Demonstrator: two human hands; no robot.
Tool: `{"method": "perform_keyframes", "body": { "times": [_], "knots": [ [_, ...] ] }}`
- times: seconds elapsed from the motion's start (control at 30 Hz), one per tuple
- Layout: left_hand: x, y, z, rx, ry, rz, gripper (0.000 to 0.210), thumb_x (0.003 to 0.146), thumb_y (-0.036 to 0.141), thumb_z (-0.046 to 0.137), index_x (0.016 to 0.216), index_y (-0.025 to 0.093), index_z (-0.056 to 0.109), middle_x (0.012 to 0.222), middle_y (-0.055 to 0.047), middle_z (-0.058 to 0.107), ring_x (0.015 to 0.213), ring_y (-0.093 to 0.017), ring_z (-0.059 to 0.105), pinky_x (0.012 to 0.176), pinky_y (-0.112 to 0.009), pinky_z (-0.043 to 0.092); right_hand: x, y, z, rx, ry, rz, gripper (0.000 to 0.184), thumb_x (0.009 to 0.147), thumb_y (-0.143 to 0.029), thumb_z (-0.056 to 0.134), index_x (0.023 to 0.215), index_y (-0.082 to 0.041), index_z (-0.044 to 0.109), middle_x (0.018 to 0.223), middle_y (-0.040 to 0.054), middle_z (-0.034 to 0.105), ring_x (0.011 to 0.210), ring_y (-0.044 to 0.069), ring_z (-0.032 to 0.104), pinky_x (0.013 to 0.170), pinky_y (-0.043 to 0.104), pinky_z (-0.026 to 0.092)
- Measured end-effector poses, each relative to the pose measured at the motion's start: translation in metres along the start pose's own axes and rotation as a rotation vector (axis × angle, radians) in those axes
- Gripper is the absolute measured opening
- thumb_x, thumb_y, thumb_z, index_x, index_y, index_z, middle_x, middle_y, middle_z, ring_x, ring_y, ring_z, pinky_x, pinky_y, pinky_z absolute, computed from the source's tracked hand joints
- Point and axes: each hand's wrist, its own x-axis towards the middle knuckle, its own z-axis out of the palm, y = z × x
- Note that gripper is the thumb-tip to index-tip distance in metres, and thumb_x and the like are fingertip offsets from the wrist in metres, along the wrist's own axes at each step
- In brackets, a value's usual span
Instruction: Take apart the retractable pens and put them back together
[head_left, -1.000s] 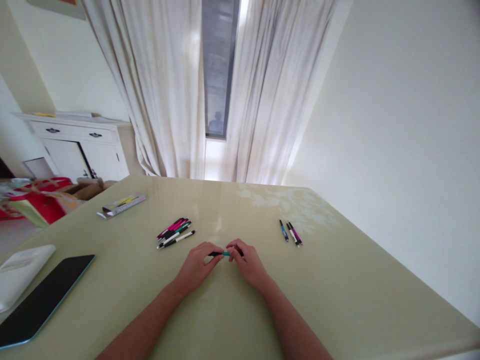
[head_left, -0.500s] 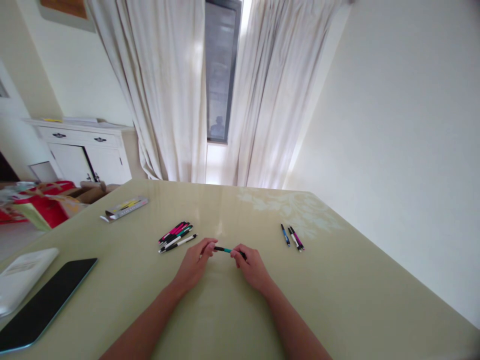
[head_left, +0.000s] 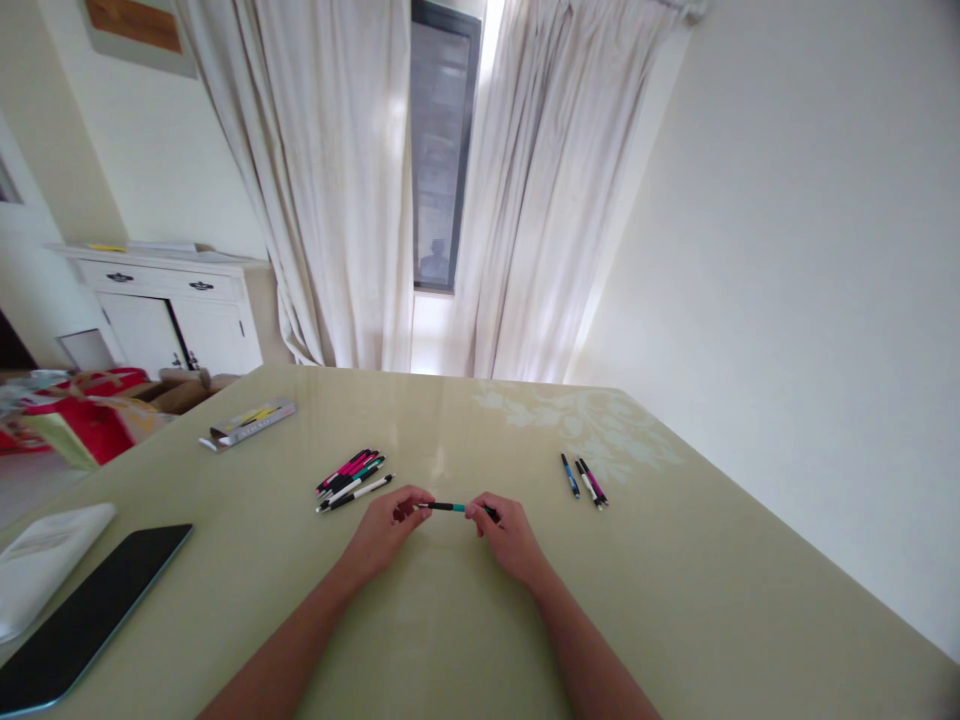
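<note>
A black and teal pen (head_left: 448, 507) lies level between my two hands, a little above the table. My left hand (head_left: 390, 522) pinches its left tip, and my right hand (head_left: 504, 530) grips the teal barrel near its right end. Left of my left hand is a loose pile of several pens (head_left: 352, 477) in pink, teal, black and white. A blue pen (head_left: 571, 476) rests over to the right, beside a white-and-black pen (head_left: 589, 483) and a purple pen (head_left: 595, 480).
An opened pen box (head_left: 251, 422) lies at the table's far left. A black tablet (head_left: 94, 610) and a white device (head_left: 49, 560) sit at the near left. The table (head_left: 465, 640) runs toward the curtains (head_left: 337, 200); a white cabinet (head_left: 172, 310) stands beyond it.
Both hands stay on the pen. The left fingers have shifted toward its tip, so more of the black section shows. The view has tilted slightly upward.
</note>
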Motion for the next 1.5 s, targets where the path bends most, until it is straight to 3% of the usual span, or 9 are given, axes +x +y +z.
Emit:
{"method": "perform_keyframes", "body": {
  "times": [0.07,0.23,0.37,0.53,0.67,0.87,1.07,1.2,1.5],
  "knots": [
    [0.0,0.001,0.0,-0.042,0.023,-0.005,0.038,0.084,0.05,0.067,0.104,0.018,0.073,0.081,-0.004,0.072,0.074,-0.02,0.065,0.069,-0.03,0.049,0.0,0.0,0.0,0.004,-0.006,-0.005,0.033,0.096,-0.04,0.057,0.079,-0.016,0.072,0.06,-0.0025,0.058,0.055,0.011,0.046,0.054,0.022,0.03],
    [-0.001,0.006,0.001,-0.034,-0.039,-0.04,0.046,0.092,0.057,0.052,0.082,0.018,0.073,0.072,-0.004,0.07,0.067,-0.02,0.062,0.064,-0.03,0.047,-0.001,0.001,0.001,0.009,-0.005,-0.019,0.033,0.096,-0.041,0.058,0.079,-0.017,0.072,0.061,-0.0021,0.059,0.057,0.012,0.047,0.054,0.022,0.031],
    [0.0,0.004,0.001,-0.037,0.001,-0.054,0.042,0.081,0.054,0.067,0.101,0.018,0.072,0.08,-0.004,0.072,0.063,-0.018,0.06,0.06,-0.027,0.045,0.0,0.003,0.002,0.009,-0.007,-0.007,0.033,0.097,-0.041,0.058,0.08,-0.017,0.072,0.061,-0.0022,0.059,0.056,0.012,0.047,0.054,0.022,0.031],
    [0.001,0.001,-0.001,-0.008,-0.045,-0.057,0.046,0.091,0.057,0.051,0.081,0.019,0.074,0.078,-0.005,0.074,0.069,-0.02,0.064,0.066,-0.03,0.048,0.001,0.004,0.002,0.026,0.016,-0.007,0.031,0.096,-0.04,0.059,0.08,-0.017,0.072,0.061,-0.002,0.059,0.057,0.012,0.048,0.054,0.022,0.032],
    [0.002,-0.001,-0.001,-0.025,-0.018,-0.049,0.039,0.084,0.054,0.064,0.095,0.019,0.076,0.08,-0.004,0.075,0.072,-0.021,0.064,0.066,-0.029,0.047,0.001,0.002,0.002,0.026,0.02,0.004,0.03,0.095,-0.038,0.06,0.079,-0.016,0.072,0.059,-0.0023,0.058,0.055,0.011,0.046,0.054,0.022,0.03],
    [0.001,0.001,-0.004,0.024,-0.07,-0.043,0.045,0.093,0.053,0.051,0.077,0.02,0.076,0.074,-0.003,0.073,0.066,-0.019,0.061,0.064,-0.029,0.044,0.0,-0.002,0.001,0.04,0.018,-0.002,0.031,0.095,-0.039,0.06,0.078,-0.016,0.072,0.058,-0.0023,0.058,0.053,0.011,0.045,0.052,0.022,0.03],
    [-0.001,0.005,-0.004,0.046,0.008,-0.018,0.036,0.088,0.052,0.06,0.088,0.02,0.078,0.074,-0.002,0.073,0.066,-0.019,0.058,0.061,-0.027,0.04,0.001,-0.002,0.001,0.054,0.011,0.027,0.034,0.096,-0.038,0.057,0.076,-0.016,0.072,0.055,-0.0027,0.056,0.051,0.01,0.043,0.051,0.022,0.029],
    [-0.001,0.006,-0.002,0.004,-0.064,-0.054,0.049,0.095,0.055,0.046,0.086,0.018,0.077,0.08,-0.005,0.076,0.066,-0.019,0.06,0.064,-0.028,0.044,0.002,0.0,0.001,0.093,0.039,0.018,0.032,0.094,-0.04,0.06,0.078,-0.015,0.072,0.06,-0.0017,0.059,0.055,0.011,0.045,0.053,0.022,0.03],
    [-0.002,0.01,-0.007,0.035,-0.053,0.013,0.046,0.094,0.054,0.051,0.083,0.019,0.078,0.074,-0.003,0.072,0.066,-0.018,0.058,0.063,-0.027,0.042,0.002,-0.001,-0.002,0.21,0.018,0.072,0.032,0.09,-0.043,0.065,0.074,-0.015,0.071,0.053,-0.0023,0.056,0.05,0.01,0.043,0.05,0.022,0.03]
  ]
}}
